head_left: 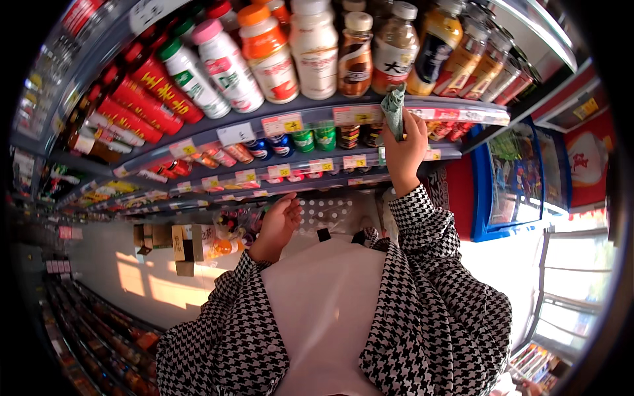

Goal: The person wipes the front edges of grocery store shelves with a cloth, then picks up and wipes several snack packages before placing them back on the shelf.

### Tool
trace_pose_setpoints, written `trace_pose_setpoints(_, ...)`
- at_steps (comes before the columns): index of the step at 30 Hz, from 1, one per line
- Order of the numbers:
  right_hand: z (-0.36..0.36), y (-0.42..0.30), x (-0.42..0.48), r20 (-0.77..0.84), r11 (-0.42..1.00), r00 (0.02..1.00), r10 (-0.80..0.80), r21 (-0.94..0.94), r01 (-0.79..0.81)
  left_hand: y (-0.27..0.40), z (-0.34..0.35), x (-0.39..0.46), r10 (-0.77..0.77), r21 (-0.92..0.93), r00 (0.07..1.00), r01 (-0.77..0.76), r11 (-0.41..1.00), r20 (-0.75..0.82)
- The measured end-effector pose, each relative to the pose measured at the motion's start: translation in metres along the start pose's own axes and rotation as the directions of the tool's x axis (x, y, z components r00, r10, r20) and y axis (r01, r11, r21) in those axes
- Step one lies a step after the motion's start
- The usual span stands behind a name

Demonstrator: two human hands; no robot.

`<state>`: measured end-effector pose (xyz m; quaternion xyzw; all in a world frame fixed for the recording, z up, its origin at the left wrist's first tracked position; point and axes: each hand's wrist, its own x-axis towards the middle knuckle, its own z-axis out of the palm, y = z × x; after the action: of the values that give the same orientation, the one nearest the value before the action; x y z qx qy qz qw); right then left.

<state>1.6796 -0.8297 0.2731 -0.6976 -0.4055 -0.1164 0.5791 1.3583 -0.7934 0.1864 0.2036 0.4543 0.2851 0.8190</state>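
My right hand (pixel 407 148) grips a crumpled grey-green cloth (pixel 394 110) and holds it up at the front edge of a shop shelf (pixel 317 110), by the price tags. Just behind the cloth stands a clear bottle with a white label and a white cap (pixel 395 52); a brown bottle with a cream cap (pixel 355 59) is to its left. My left hand (pixel 278 222) hangs lower, in front of the bottom shelves, palm up with its fingers loosely curled and nothing seen in it. White, orange-capped and red bottles line the same shelf further left.
Cans (pixel 325 136) stand on the shelf below. Opened cardboard boxes (pixel 190 242) and wrapped bottles (pixel 233 225) are on the floor at left. A blue-framed chest freezer (pixel 515 173) stands at right. More stocked shelves (pixel 99 341) run along the lower left. Part of a person (pixel 530 387) shows at the bottom right.
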Motion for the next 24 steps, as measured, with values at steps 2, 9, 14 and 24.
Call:
trace_pose_setpoints(2,0.032,-0.036,-0.022,0.079,0.994,0.992,-0.099,0.042,0.096,0.021,-0.02,-0.011,0.061,0.056,0.998,-0.062,0.996,0.013)
trace_pose_setpoints(9,0.117,-0.116,-0.066,0.291,0.961,0.919,-0.268,0.146,0.234,0.053,-0.041,-0.059,0.22,0.113,0.975,-0.215,0.97,-0.031)
trace_pose_setpoints(14,0.172,-0.174,-0.087,0.443,0.897,0.78,-0.443,0.217,0.386,0.046,-0.085,-0.098,0.289,0.025,0.951,-0.288,0.957,-0.111)
trace_pose_setpoints(24,0.31,-0.3,-0.122,0.626,0.83,0.564,-0.538,0.279,0.482,0.044,-0.132,-0.165,0.338,-0.164,0.822,-0.452,0.877,-0.458)
